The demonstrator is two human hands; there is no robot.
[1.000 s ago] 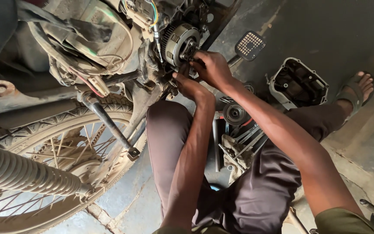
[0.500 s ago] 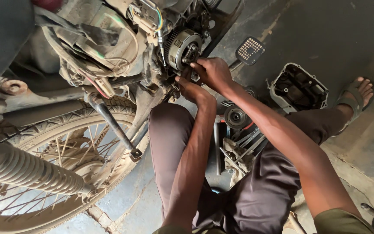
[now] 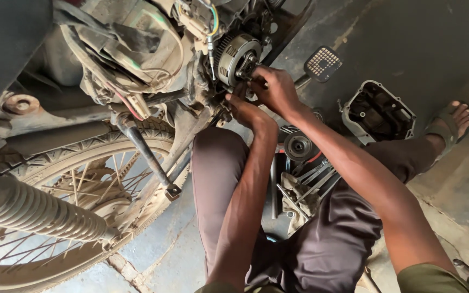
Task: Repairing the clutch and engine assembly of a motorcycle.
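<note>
Person sits on the ground beside a dusty motorcycle, both hands up at the open engine side. The round grey metal clutch assembly (image 3: 236, 57), ribbed at its edge, sits exposed on the engine, high in the view and above the person's knee; the side cover is already off, and the black and silver engine side cover (image 3: 378, 113) lies hollow side up on the concrete floor (image 3: 435, 49), well apart from the engine. Right hand (image 3: 277, 89) is curled against the centre of the clutch, fingers bent in around something small there; cannot tell whether it is a tool or a nut, the fingers hide it. Left hand (image 3: 245, 111) sits just below, at the lower edge of the clutch, fingers closed and pressed to the casing; what it grips, if anything, is hidden. Judging from this, the work is partway in: cover removed, clutch reached, but the clutch itself still mounted on the engine. Loose bits lie by the leg: a small round dark metal part (image 3: 298, 146), a bundle of silver spanners and tools (image 3: 313, 179) on a dirty rag, and a square perforated metal footrest pad (image 3: 323, 63) near the engine. The spoked rear wheel with knobby tyre (image 3: 77, 201) and the ribbed grey shock absorber (image 3: 33, 211) fill the left.
</note>
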